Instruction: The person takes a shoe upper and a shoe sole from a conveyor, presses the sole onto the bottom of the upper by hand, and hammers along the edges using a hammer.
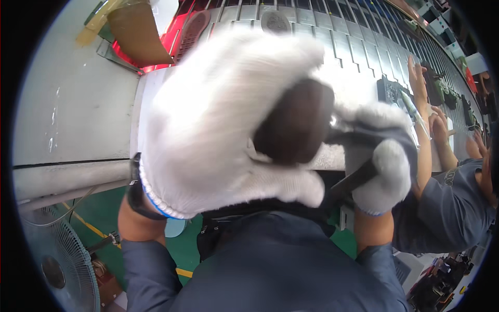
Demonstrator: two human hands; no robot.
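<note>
Between my hands is a dark shoe (299, 122), its rounded brown-black end toward the camera and blurred by motion. My left hand (208, 125), in a white knit glove, is curled around that end, with fingers above and thumb below. In a matching glove, my right hand (387, 171) is closed on the shoe's dark grey, softer-looking part, and a dark strip runs out under its thumb. How the two parts join is hard to make out. Beyond my left hand lie a patterned shoe sole (193, 31) and a second, greyish sole (275, 22).
A slatted metal conveyor (358, 57) runs across the far side, with dark shoes (442, 88) on its right. A co-worker's bare hand (418, 83) reaches in close by. At left are a light tabletop (78, 104), a brown cardboard piece (135, 34) and a floor fan (57, 265).
</note>
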